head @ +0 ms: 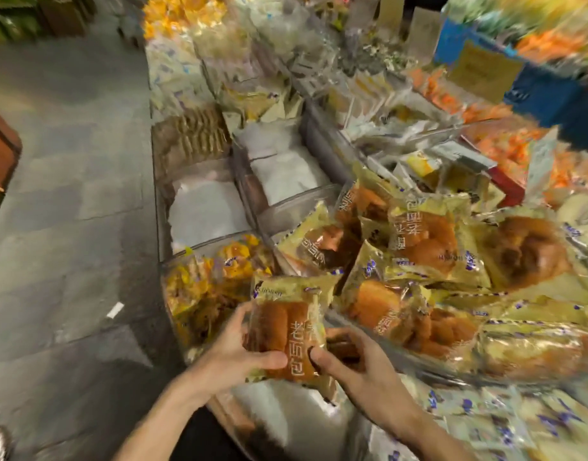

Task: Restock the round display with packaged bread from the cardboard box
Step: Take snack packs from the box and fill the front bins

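Head view, with heavy blur toward the edges.

- Both hands are holding one bread package low in the centre, in front of the round display.
- Left hand is gripping the package's left edge. The thumb is curling across the front near the bottom and the fingers are going behind the wrapper.
- Right hand is pinching the lower right corner. The thumb is pressing on the front beside the printed characters and the fingers are curling behind. I cannot tell whether the dark shape under those fingers is a second item.
- The package is standing upright between the two grips. Its top seam is sitting above both hands, and a brown loaf is showing through the clear window.
- A pile of bread packages of the same kind is lying jumbled up and to the right, in a clear-walled tier of the display. The held package's upper right corner is coming close to the pile; I cannot tell if they are touching.
- A bin of yellow-wrapped packs is sitting just left of the held package.
- Beyond that, bins of white packets are lining the same shelf edge.
- Grey tiled floor is filling the left side.
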A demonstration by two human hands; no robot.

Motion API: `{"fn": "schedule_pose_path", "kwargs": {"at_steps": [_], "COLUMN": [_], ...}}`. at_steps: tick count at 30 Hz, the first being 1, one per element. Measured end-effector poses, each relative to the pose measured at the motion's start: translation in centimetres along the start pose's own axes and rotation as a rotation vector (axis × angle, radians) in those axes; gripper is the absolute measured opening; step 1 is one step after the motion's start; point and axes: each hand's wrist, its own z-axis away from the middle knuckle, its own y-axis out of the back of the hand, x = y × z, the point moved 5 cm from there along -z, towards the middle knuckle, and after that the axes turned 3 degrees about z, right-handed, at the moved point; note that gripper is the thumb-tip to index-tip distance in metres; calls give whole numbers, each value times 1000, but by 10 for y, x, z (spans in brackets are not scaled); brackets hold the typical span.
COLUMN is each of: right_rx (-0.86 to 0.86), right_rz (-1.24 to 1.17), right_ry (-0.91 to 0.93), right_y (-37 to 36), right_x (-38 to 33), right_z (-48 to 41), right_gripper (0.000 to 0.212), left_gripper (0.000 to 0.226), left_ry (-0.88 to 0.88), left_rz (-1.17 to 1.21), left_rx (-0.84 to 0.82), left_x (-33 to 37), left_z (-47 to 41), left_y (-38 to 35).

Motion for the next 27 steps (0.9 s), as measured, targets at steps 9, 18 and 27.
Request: {"fn": "schedule_pose_path", "kwargs": {"at_steps": [9,18,27], "right_rx": [234,297,356], "right_rz": [356,651,965], "right_ry": [297,152,188], "right_y": [45,81,67], "right_x": [-130,-159,-147], "right_z": [-80,-147,-188], "right_gripper": [98,59,30], "left_gripper": [95,79,67], "left_ry": [-268,-371,-284], "left_rz": [-117,-429,-646], "left_rx": [9,20,-71], "left_x": [115,161,158], "left_z": [-97,-180,-227], "left_y": [36,47,50]}}
